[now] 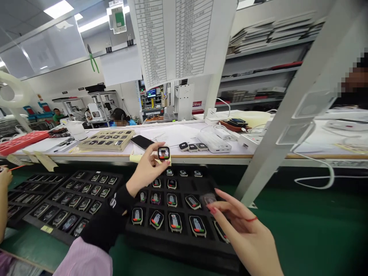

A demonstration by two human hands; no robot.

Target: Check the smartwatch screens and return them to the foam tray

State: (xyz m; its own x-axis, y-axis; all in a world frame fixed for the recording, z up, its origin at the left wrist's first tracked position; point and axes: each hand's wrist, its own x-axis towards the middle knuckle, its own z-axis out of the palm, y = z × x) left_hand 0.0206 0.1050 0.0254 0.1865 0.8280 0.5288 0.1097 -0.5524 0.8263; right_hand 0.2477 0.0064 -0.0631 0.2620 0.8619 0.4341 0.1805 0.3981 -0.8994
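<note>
My left hand pinches a strapless smartwatch by its edges, its lit screen facing me, above the back of a black foam tray. Rows of similar watches sit in the tray's slots, with red, green and white on their screens. Over the tray's right side is my right hand, thumb and forefinger curved at the edges of a small, see-through, rounded piece. That piece is blurred, and its exact kind is unclear.
A second black watch tray lies at left, near another person's hand. On the shelf above are a phone, a beige tray, small watch cases and a white power strip. A slanted metal post stands at right.
</note>
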